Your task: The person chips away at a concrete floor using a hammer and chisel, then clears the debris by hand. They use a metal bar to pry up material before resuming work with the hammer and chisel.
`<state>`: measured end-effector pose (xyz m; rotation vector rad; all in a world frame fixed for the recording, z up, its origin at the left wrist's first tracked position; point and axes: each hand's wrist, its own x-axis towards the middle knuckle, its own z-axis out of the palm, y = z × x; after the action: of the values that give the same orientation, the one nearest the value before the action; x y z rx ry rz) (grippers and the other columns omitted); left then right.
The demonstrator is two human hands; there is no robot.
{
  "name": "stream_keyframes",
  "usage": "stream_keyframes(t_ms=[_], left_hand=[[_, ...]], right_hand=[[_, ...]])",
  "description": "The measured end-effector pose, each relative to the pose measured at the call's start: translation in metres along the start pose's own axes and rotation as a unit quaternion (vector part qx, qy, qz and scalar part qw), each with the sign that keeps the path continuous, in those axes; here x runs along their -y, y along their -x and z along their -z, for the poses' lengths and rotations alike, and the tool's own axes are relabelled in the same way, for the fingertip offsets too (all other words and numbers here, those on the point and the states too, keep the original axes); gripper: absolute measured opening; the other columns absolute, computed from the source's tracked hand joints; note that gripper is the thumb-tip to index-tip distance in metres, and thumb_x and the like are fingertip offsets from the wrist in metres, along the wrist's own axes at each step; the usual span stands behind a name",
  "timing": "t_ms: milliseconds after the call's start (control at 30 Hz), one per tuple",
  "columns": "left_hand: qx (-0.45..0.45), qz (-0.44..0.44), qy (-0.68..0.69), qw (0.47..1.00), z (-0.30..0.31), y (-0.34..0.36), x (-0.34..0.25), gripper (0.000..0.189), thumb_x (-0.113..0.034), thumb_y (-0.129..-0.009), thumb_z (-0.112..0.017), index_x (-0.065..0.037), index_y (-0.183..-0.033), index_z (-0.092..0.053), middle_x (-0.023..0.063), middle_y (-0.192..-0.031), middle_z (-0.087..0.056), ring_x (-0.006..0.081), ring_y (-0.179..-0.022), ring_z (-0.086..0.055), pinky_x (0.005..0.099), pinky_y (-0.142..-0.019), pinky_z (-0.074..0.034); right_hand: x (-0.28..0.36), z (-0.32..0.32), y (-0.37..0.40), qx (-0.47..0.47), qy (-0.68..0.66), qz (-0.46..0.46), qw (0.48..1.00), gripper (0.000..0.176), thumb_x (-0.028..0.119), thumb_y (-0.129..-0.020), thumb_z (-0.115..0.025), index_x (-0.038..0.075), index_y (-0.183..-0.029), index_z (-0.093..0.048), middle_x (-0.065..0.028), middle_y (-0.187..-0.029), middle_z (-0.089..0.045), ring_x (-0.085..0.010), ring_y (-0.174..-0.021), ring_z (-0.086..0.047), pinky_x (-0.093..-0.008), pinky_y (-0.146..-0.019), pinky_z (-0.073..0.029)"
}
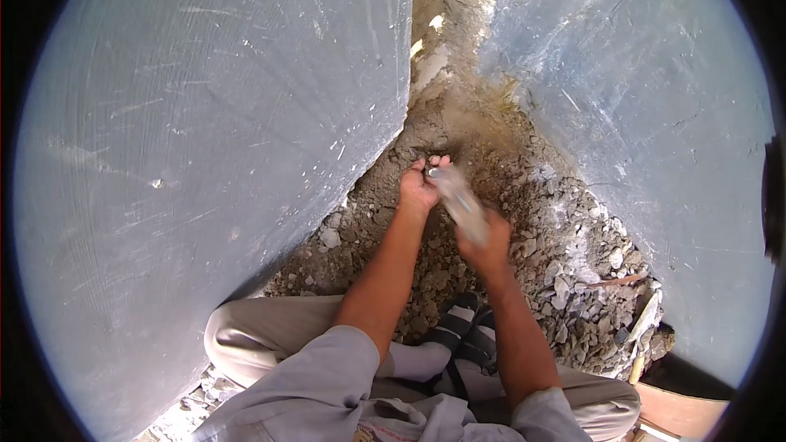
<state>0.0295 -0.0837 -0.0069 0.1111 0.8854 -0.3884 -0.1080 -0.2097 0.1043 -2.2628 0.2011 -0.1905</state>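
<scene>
My left hand [421, 186] is closed around a chisel [433, 172], of which only the pale, round struck end shows between the fingers. It is held against the broken masonry and soil [458, 127] in the corner between two grey walls. My right hand [486, 245] grips a hammer [461, 205], smeared by motion. The hammer slants up and left from the fist, its far end right by the chisel's end.
Painted walls rise at the left [213, 115] and right [639, 98]. Loose rubble [573, 303] covers the ground around my sandalled feet [458, 331]. A thin reddish stick [614, 281] lies on the rubble, and a tan curved container [684, 409] stands at lower right.
</scene>
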Motion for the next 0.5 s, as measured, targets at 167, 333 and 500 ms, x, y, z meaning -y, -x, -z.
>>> stream_keyframes(t_ms=[167,333,500], left_hand=[[0.05,0.002,0.007,0.999,0.012,0.002,-0.015,0.021,-0.02,-0.102,-0.046,-0.002,-0.097,-0.054,0.0134,-0.087,-0.066,0.0344,-0.091,-0.068,0.0548,-0.092,-0.054],[0.053,0.0,0.008,0.999,0.026,-0.009,-0.03,0.021,-0.018,-0.101,-0.047,-0.001,-0.093,-0.056,0.0129,-0.086,-0.065,0.0346,-0.091,-0.068,0.0538,-0.094,-0.054],[0.04,-0.016,0.089,0.995,0.015,0.006,-0.052,0.021,-0.016,-0.095,-0.05,-0.006,-0.077,-0.053,0.0103,-0.08,-0.061,0.0359,-0.103,-0.066,0.0584,-0.101,-0.049]], right_hand=[[0.036,-0.007,0.002,0.081,-0.003,-0.093,0.992,0.032,0.017,-0.071,-0.079,0.002,-0.096,-0.063,-0.0232,-0.08,-0.067,-0.0432,-0.075,-0.068,-0.0454,-0.068,-0.054],[0.063,0.02,0.01,-0.043,0.008,0.157,0.987,0.026,0.015,-0.077,-0.075,0.001,-0.098,-0.069,-0.0179,-0.092,-0.07,-0.029,-0.075,-0.07,-0.0386,-0.067,-0.056],[-0.023,-0.034,-0.006,0.128,0.035,-0.077,0.988,0.035,0.018,-0.071,-0.075,-0.003,-0.097,-0.067,-0.0243,-0.082,-0.069,-0.0416,-0.077,-0.069,-0.0428,-0.069,-0.054]])
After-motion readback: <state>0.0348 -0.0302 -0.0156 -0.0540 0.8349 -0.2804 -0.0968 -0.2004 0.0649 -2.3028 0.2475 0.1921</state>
